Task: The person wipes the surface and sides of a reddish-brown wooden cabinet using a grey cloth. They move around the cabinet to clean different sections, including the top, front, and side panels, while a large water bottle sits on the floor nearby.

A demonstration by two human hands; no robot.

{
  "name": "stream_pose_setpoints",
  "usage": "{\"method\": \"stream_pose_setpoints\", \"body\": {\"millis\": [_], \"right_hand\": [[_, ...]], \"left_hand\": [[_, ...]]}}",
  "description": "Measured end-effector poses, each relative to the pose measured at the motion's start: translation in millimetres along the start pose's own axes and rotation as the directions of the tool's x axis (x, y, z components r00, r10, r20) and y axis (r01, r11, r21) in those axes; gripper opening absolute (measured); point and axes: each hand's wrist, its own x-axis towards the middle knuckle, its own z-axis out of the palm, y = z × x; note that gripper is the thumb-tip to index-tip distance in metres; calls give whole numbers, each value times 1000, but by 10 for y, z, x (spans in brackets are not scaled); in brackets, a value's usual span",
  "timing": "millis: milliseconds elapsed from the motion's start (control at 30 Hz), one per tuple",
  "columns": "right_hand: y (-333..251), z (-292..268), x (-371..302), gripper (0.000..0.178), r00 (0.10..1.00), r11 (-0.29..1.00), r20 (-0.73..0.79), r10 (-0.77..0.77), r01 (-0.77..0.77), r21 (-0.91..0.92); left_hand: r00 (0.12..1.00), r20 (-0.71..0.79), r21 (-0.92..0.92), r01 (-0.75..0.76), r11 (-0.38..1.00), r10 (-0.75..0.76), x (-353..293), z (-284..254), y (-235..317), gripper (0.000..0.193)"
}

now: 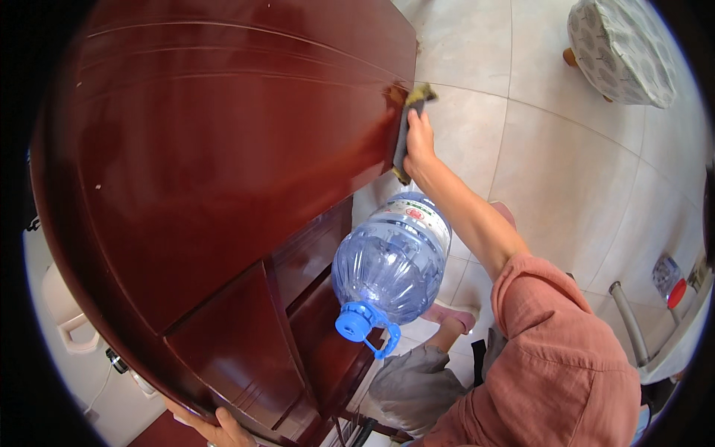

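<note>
A dark cloth (406, 127) with a yellowish edge lies pressed flat against the far edge of a glossy reddish-brown wooden cabinet (216, 164). The right hand (419, 145) holds it there, fingers closed over the cloth and pushing it onto the wood. The right arm stretches out almost straight from a rolled-up pink sleeve (558, 350), forearm bare, reaching down and away over the floor. The left hand (216, 430) shows only at the bottom of the view, its fingers curled around the near lower edge of the cabinet, gripping the wood. Just beside the cabinet, below the right forearm, stands a large clear blue water bottle (391, 261) with a blue cap and handle. Pale floor tiles (566, 164) spread beyond, and a stool with a patterned cover (622, 48) stands well apart.
</note>
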Motion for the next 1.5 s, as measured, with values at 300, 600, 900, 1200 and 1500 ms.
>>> {"method": "stream_pose_setpoints", "body": {"millis": [300, 600, 900, 1200, 1500], "right_hand": [[-1100, 1596, -2596, 51, 126, 204, 595, -794, 977, 66], [165, -254, -868, 72, 457, 122, 679, -574, 868, -481], [-684, 297, 1036, 27, 976, 991, 187, -115, 125, -40], [95, -274, 701, 41, 981, 885, 59, -186, 193, -424], [33, -448, -808, 34, 848, 830, 60, 527, -498, -250]], "left_hand": [[986, -45, -49, -160, 986, 158, 147, 78, -37, 77], [999, -40, 8, -5, 1000, 6, 11, -6, -88, 107], [999, -49, -259, -10, 966, -3, -22, 79, -14, 109], [997, -49, -112, -64, 992, 59, 52, -2, -64, 104], [989, -118, -86, 75, 993, -85, -23, 70, -242, 81]]}}
